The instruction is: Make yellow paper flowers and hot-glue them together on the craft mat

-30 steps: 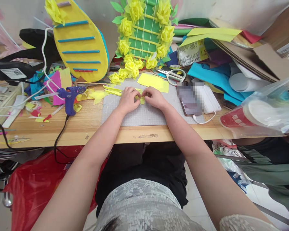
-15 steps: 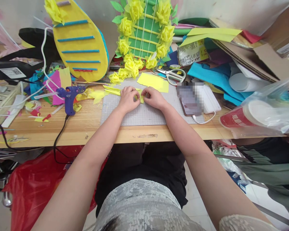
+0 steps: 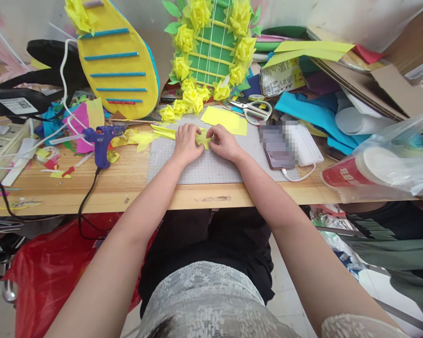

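Note:
My left hand (image 3: pixel 185 143) and my right hand (image 3: pixel 224 141) meet over a grey cutting mat (image 3: pixel 211 166) on the wooden table. Both pinch a small piece of yellow paper (image 3: pixel 203 138) between their fingertips, fingers curled over it. More yellow paper strips (image 3: pixel 162 132) lie just left of my left hand. A flat yellow sheet (image 3: pixel 224 119) lies just beyond my right hand.
A purple glue gun (image 3: pixel 102 143) with a black cord stands left of the mat. Scissors (image 3: pixel 254 109) and a phone (image 3: pixel 278 143) lie to the right. Yellow paper flowers (image 3: pixel 183 107), a green flowered board (image 3: pixel 213 47), a yellow oval board (image 3: pixel 118 61) and piled sheets crowd the back.
Both hands have shifted slightly further from me on the mat, and the yellow piece between them shows more, spread out like a small star.

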Motion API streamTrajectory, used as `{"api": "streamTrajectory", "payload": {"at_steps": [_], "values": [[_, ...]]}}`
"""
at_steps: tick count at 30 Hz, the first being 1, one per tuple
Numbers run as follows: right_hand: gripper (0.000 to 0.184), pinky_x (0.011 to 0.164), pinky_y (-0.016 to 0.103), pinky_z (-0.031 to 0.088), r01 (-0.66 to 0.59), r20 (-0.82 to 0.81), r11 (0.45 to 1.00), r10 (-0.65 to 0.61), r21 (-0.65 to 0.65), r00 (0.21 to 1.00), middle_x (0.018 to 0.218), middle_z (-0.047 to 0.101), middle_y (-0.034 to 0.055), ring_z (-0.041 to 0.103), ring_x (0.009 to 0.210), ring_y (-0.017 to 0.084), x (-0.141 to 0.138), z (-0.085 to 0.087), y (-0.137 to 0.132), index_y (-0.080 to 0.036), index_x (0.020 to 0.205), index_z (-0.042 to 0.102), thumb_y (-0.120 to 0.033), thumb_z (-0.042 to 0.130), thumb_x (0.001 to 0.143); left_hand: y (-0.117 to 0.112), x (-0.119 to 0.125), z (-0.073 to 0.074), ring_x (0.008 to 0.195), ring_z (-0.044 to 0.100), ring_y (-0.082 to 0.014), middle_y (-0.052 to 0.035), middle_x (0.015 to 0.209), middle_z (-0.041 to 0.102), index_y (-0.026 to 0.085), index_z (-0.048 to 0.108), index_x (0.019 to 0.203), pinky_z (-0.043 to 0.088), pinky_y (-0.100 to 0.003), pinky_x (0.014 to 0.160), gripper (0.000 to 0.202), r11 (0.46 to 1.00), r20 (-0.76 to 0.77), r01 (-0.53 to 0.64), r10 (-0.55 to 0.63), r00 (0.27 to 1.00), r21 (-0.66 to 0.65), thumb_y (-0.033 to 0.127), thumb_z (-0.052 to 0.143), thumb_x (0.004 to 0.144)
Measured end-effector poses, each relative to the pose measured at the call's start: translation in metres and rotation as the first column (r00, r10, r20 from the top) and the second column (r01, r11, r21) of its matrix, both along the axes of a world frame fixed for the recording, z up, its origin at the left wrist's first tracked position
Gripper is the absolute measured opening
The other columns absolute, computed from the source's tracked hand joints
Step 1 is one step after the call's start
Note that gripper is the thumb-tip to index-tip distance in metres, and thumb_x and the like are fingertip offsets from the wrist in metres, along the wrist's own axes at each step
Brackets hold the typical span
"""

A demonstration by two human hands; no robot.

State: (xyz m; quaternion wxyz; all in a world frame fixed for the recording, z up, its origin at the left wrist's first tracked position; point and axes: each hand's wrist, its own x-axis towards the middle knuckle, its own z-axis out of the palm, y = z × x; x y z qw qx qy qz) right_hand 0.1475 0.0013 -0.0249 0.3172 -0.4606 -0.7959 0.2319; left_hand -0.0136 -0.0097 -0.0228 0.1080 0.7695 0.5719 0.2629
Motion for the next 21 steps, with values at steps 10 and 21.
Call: {"api": "streamTrajectory", "payload": {"at_steps": [10, 21], "values": [[0.021, 0.073, 0.030, 0.041, 0.020, 0.083, 0.998, -0.014, -0.065, 0.996, 0.079, 0.061, 0.0030, 0.050, 0.072, 0.016, -0.010, 0.003, -0.004, -0.018, 0.089, 0.057, -0.016, 0.051, 0.069, 0.003, -0.001, -0.002, 0.104, 0.049, -0.0273, -0.0106, 0.105, 0.054, 0.020, 0.045, 0.093, 0.038, -0.043, 0.092, 0.026, 1.000, 0.029, -0.020, 0.020, 0.999, -0.001, 0.014, 0.054, 0.070], [0.015, 0.072, 0.030, 0.038, 0.064, 0.129, 0.998, -0.062, -0.011, 0.990, 0.078, 0.062, 0.0035, 0.050, 0.073, 0.017, -0.014, 0.001, -0.004, -0.018, 0.085, 0.056, -0.018, 0.052, 0.071, 0.005, -0.001, -0.006, 0.105, 0.050, -0.0275, -0.0111, 0.105, 0.055, 0.020, 0.046, 0.094, 0.039, -0.042, 0.093, 0.026, 1.000, 0.001, -0.013, 0.013, 1.000, 0.016, 0.013, 0.051, 0.070]]}}
